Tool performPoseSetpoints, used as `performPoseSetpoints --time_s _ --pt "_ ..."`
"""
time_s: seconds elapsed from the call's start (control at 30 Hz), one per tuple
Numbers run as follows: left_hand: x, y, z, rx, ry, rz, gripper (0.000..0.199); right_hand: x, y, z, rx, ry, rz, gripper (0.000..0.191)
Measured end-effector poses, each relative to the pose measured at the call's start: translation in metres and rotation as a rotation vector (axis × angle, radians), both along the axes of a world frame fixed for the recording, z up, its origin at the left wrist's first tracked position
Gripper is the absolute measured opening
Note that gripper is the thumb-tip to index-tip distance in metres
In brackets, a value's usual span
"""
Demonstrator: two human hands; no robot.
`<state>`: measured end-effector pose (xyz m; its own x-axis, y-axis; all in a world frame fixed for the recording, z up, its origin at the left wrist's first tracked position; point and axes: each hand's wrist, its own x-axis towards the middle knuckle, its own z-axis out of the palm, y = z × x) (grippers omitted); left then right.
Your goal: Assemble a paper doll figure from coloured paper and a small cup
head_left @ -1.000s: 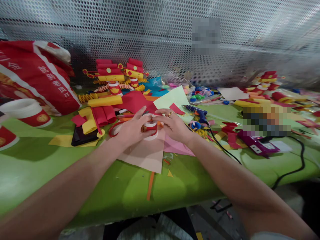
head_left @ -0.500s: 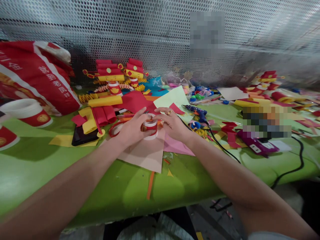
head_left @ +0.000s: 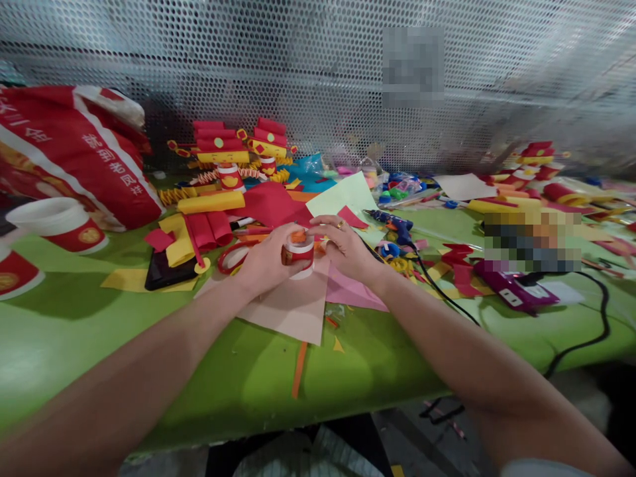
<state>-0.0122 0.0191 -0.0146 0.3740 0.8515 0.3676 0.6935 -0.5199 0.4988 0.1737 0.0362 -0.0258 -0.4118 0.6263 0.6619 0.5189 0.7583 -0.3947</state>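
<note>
A small red-and-white paper cup [head_left: 302, 254] stands on a sheet of pale pinkish paper [head_left: 291, 317] in front of me. My left hand [head_left: 265, 258] is wrapped round its left side, thumb across the front. From the right, my right hand [head_left: 345, 246], with a ring on one finger, curls over the rim; its fingertips touch the cup near the top. Something small and orange [head_left: 298, 236] shows at the cup's mouth between the hands; its kind is unclear. Red-handled scissors [head_left: 229, 260] lie just left of my left hand, partly covered.
A blue glue gun [head_left: 397, 225] with a black cord lies to the right, near paper scraps. A phone [head_left: 161, 270] lies under paper pieces at left. Large paper cups [head_left: 69, 233] and a red bag [head_left: 106, 165] stand farther left. Paper-hatted cup figures [head_left: 226, 149] stand behind.
The fingers of both hands have drawn in lower and closer over the cup's top. An orange bit now shows there. The cup stays in place.
</note>
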Motion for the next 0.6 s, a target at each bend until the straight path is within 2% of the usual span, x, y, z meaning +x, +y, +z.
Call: performPoseSetpoints --time_s 0.17,0.37,0.5,0.6 --pt "0.002 -0.004 0.002 -0.031 -0.053 0.072 0.071 0.0 -0.003 0.004 -0.051 0.043 -0.011 0.046" --pt "0.001 -0.001 -0.002 -0.047 -0.122 0.043 0.075 -0.001 -0.006 0.006 0.041 0.046 0.058 0.035" --pt "0.0 0.002 -0.007 -0.021 -0.149 0.018 0.078 -0.001 -0.005 0.004 0.113 0.016 0.11 0.035" --pt "-0.003 0.004 -0.01 0.0 -0.157 -0.019 0.081 -0.001 -0.005 0.004 0.11 0.032 0.109 0.034"
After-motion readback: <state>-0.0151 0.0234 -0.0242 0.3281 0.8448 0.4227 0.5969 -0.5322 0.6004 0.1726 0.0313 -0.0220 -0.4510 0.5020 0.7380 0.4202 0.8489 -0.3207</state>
